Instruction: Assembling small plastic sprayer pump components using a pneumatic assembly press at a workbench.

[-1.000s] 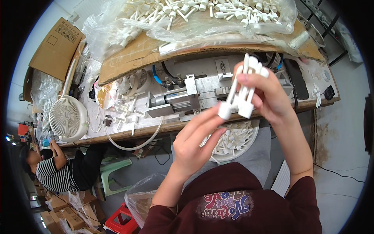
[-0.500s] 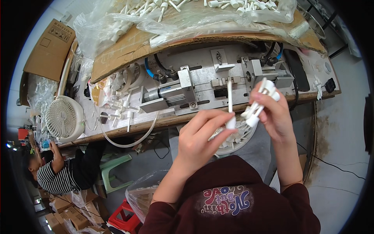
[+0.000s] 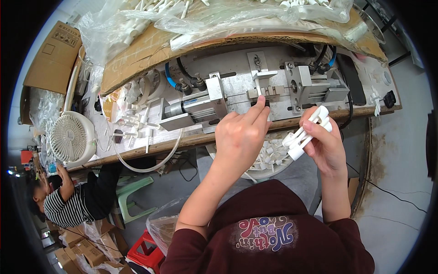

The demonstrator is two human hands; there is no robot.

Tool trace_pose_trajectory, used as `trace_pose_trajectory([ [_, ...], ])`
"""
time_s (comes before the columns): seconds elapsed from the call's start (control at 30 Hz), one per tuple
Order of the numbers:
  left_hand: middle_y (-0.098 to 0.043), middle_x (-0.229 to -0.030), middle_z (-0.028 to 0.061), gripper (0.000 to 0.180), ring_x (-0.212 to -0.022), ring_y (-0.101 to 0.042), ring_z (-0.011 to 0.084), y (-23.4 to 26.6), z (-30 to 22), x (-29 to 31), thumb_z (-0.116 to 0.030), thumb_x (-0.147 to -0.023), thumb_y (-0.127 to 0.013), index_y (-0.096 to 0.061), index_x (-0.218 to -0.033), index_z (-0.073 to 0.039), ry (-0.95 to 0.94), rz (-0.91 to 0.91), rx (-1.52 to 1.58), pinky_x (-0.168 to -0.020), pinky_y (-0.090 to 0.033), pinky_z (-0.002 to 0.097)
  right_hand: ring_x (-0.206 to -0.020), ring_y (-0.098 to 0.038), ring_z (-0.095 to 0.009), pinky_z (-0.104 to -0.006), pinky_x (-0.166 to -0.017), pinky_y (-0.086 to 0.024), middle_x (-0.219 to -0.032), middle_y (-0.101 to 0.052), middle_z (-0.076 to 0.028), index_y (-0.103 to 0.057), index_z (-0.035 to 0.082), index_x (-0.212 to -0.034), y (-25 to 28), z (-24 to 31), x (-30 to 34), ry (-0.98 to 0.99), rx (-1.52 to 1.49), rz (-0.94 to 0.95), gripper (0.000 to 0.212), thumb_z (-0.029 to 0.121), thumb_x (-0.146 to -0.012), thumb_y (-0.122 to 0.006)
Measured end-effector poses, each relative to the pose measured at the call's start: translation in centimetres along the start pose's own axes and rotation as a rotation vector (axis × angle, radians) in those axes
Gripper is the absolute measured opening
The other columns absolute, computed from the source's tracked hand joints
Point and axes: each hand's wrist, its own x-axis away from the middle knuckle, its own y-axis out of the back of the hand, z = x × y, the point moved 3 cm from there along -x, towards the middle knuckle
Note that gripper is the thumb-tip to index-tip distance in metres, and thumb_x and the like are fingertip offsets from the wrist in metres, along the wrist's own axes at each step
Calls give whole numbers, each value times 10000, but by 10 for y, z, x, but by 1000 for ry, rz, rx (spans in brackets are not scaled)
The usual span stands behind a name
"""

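My left hand (image 3: 243, 137) reaches over the table edge to a small metal jig block (image 3: 273, 91) between two clamping cylinders. Its fingers are closed on the lower end of a white plastic rod (image 3: 258, 86), which points away from me across the block towards a metal stop bracket (image 3: 264, 74). The fingers hide the rod's near end. To the right, in front of the table edge, my right hand (image 3: 326, 148) grips a bundle of several white plastic rods with round caps (image 3: 306, 134).
A left cylinder (image 3: 196, 109) and a right cylinder (image 3: 321, 86) flank the jig. Below my hands sits a round white basket (image 3: 269, 171) of white parts. Cardboard (image 3: 137, 66) with bagged parts overhangs the back. A white fan (image 3: 70, 137) and a seated person (image 3: 68, 201) are at left.
My left hand has moved away from me and up to the jig, bringing the white rod onto the block. My right hand still grips its bundle, slightly lower and farther right.
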Motion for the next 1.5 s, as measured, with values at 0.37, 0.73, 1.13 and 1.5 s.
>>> trace_pose_trajectory([
  [0.37,-742,-1049,83,362,-818,-716,218,21,-10,3,-91,-713,-830,-740,-1061,-54,-24,29,614,-728,-561,308,-461,-494,-56,-189,-426,-392,-756,-635,-60,-611,-5,-1002,2,-5,-4,-40,-133,27,142,110,-926,-644],
  [0.73,-731,-1053,70,315,-794,-683,210,26,-7,9,-37,-680,-828,-742,-982,-21,90,-86,225,-699,-553,313,-549,-547,-51,-189,-496,-438,-823,-650,-70,-631,-34,-1095,4,-5,0,20,-58,-43,231,115,-924,-676],
  [1.13,-745,-1076,7,273,-563,-592,183,2,-2,-1,-141,-720,-813,-754,-981,-89,30,16,4,-560,-481,287,-738,-636,-90,-212,-637,-503,-974,-699,-76,-710,-21,-1003,-7,6,16,356,341,-188,154,-20,-852,-738],
  [1.5,-716,-937,89,468,-764,-698,133,24,-14,5,-49,-682,-879,-728,-1124,-24,189,100,852,-667,-556,258,-686,-662,-241,-300,-569,-524,-930,-688,-146,-721,-61,-1017,-17,5,20,1349,1432,-66,384,59,-653,-709],
])
